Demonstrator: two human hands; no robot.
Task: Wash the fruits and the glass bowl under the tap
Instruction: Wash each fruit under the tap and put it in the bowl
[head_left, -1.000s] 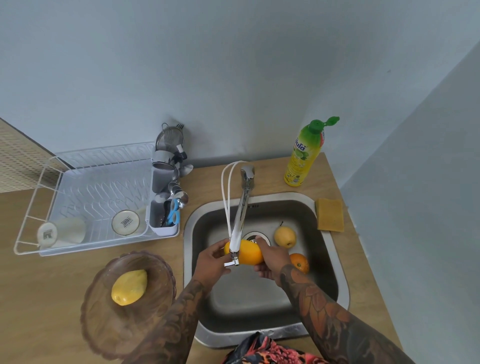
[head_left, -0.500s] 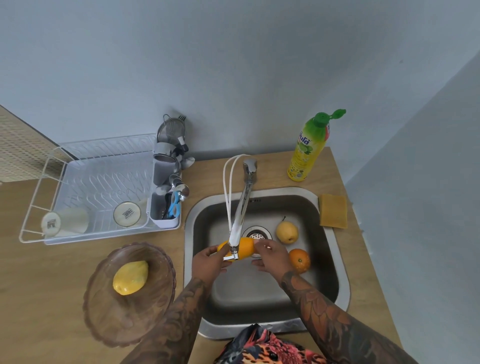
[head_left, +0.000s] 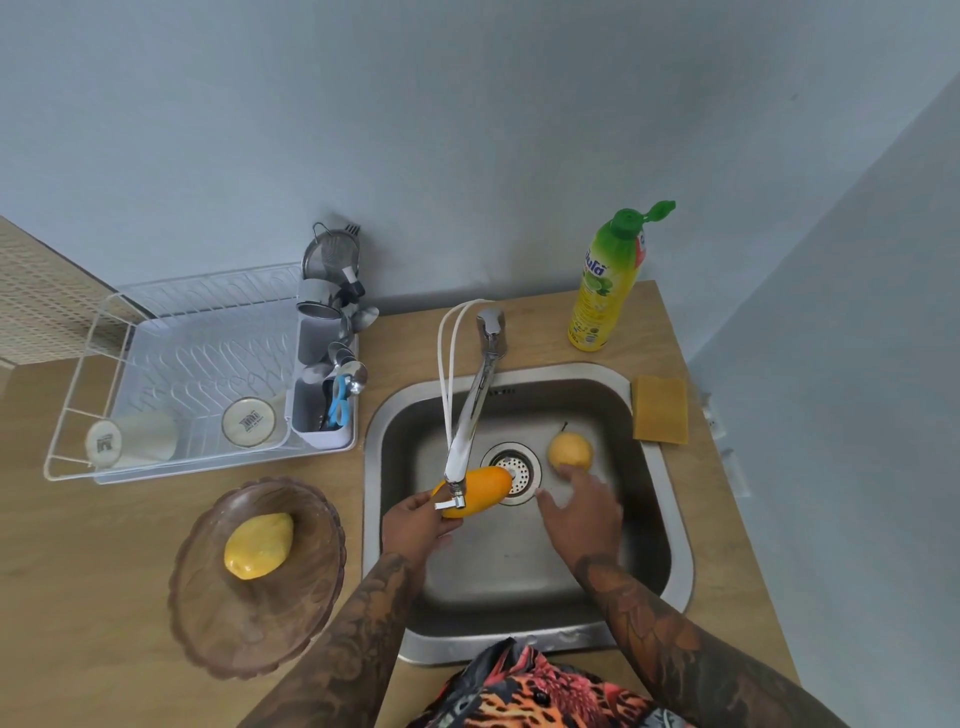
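Glass bowl (head_left: 208, 613) sits on counter left of sink (head_left: 670, 530), holding one yellow mango (head_left: 258, 545); judged already rinsed, bowl itself likely unwashed. Left hand (head_left: 415, 525) grips orange mango (head_left: 475, 491) at its near end, under tap (head_left: 470, 421) spout. Right hand (head_left: 582, 512), fingers spread and empty, reaches over basin toward yellow pear (head_left: 570, 451), fingertips close to it. Pear remains to wash.

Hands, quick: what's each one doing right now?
Left hand: grips the orange mango under the tap.
Right hand: open, fingers spread, holding nothing.
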